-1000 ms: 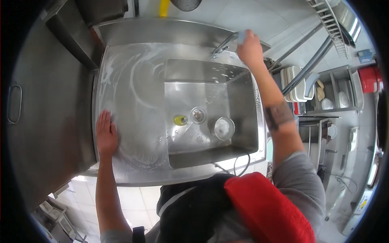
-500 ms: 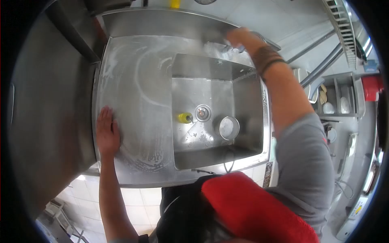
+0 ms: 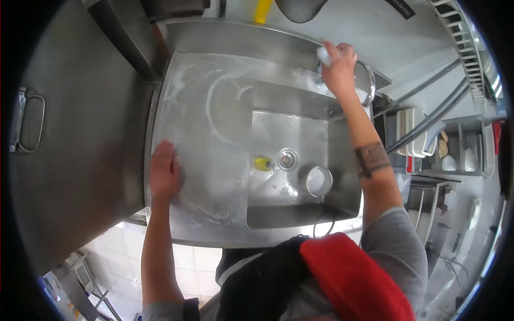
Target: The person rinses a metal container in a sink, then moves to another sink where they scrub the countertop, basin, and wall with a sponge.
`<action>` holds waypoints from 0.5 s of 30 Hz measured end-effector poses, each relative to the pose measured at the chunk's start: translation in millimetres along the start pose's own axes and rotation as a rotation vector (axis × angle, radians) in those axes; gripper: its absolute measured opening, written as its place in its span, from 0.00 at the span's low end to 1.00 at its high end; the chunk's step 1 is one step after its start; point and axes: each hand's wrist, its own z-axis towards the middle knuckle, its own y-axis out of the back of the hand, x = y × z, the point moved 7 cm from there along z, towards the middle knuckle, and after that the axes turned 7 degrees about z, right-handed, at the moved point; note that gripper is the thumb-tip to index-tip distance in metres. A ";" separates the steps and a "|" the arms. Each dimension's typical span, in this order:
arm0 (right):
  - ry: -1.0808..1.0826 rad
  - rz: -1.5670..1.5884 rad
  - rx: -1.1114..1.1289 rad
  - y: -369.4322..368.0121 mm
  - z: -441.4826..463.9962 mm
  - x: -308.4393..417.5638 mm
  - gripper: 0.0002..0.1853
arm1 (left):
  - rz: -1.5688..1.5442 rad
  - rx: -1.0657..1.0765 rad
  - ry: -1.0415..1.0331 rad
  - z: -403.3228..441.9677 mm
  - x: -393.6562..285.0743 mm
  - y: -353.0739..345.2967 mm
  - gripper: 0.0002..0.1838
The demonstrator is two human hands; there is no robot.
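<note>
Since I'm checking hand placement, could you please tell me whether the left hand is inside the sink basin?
No, the left hand rests on the soap-streaked steel drainboard left of the sink basin.

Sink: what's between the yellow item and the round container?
The drain, slightly to the far side of their direct line; shows in the head view.

Bright, diffuse light glints off the sink, while fisheye edges bow into black.
</note>
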 end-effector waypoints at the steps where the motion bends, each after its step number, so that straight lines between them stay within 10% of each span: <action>1: -0.109 0.101 -0.166 -15.5 13.7 -17.5 0.37 | 0.020 -0.004 0.002 2.1 0.2 0.5 0.22; 6: -0.563 0.268 -0.627 -126.5 29.2 -66.1 0.36 | 0.033 -0.002 -0.046 2.0 5.2 -7.7 0.22; 15: 0.397 0.385 -0.355 -208.3 147.1 224.4 0.34 | 0.033 0.055 -0.010 6.2 8.8 -4.3 0.23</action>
